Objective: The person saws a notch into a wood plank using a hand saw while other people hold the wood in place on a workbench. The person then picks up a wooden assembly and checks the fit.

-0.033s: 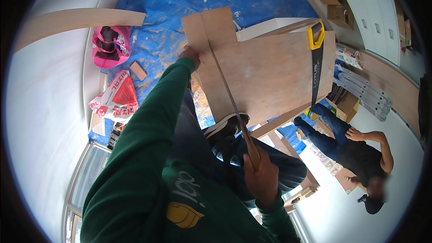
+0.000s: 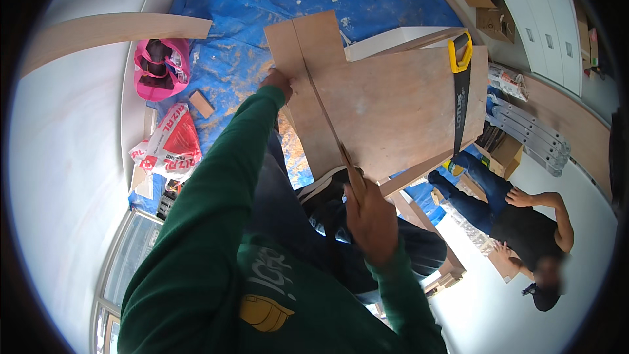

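Item: board [image 2: 393, 105], brown plywood, lying flat on a trestle over the blue tarp [image 2: 229, 65].

Item: saw [image 2: 327, 128], thin blade running along a cut line in the board's left part; its long axis slants from the near right, at our right hand, up and away toward the far left corner.

Our right hand [image 2: 370, 216]: at the near edge of the board, fingers closed round the saw's handle, forearm coming up from below in line with the blade. This is the hand on the tool.

Our left hand [image 2: 278, 82]: arm stretched out in a green sleeve, resting on the board's left edge, just left of the blade; whether the fingers curl over the edge we cannot tell.

Item: second saw [image 2: 460, 85], yellow-and-black handle, lying idle along the board's right side, well apart from both hands.

Also: pink bag [image 2: 160, 65] and red-and-white sack [image 2: 170, 144] on the tarp, left; a seated person [image 2: 524, 223], right.
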`<state>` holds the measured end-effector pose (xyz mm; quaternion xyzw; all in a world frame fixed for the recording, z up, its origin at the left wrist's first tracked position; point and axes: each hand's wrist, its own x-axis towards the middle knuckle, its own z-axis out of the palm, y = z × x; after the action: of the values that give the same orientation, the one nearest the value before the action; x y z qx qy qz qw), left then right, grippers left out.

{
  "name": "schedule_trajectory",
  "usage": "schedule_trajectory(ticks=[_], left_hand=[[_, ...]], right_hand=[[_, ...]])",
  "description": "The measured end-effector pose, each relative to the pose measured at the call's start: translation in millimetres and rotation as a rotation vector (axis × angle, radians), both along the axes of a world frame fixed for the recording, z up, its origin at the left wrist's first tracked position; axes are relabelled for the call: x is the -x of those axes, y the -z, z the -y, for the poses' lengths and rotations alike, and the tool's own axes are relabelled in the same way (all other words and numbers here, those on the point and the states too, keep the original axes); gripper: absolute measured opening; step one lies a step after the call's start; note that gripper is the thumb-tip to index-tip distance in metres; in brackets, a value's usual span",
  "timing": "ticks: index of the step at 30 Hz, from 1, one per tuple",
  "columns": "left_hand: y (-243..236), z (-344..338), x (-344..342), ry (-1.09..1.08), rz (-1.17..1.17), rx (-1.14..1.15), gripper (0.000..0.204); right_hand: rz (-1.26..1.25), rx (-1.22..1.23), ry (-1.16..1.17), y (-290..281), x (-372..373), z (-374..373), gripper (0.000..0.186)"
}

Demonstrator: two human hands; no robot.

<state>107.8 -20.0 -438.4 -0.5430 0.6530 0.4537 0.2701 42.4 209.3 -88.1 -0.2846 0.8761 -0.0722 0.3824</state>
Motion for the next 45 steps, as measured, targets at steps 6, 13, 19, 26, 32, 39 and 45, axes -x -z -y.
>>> schedule_trajectory(ticks=[6, 13, 19, 26, 32, 39, 45], left_hand=[[-4, -5, 25, 0.105, 0.010, -0.010, 0.065], [-5, 5, -1, -0.058, 0.017, -0.028, 0.062], [-4, -1, 16, 0.052, -0.016, -0.070, 0.066], [3, -5, 14, 0.124, 0.053, -0.010, 0.080], [15, -5, 4, 0.021, 0.018, -0.005, 0.067], [4, 0, -5, 0.009, 0.009, -0.026, 0.058], [13, -7, 27, 0.057, -0.063, -0.006, 0.057]], right_hand=[[-0.079, 0.156, 0.064, 136, 30, 46, 0.033], [-0.046, 0.133, 0.134, -25, -42, -79, 0.035], [-0.071, 0.172, 0.056, 140, 0, -5, 0.035], [-0.024, 0.222, 0.132, 60, 14, 28, 0.038], [0.068, 0.147, 0.252, -23, -10, -7, 0.039], [0.077, 0.227, 0.103, 39, 14, 19, 0.033], [-0.062, 0.274, 0.076, 166, 45, 72, 0.032]])
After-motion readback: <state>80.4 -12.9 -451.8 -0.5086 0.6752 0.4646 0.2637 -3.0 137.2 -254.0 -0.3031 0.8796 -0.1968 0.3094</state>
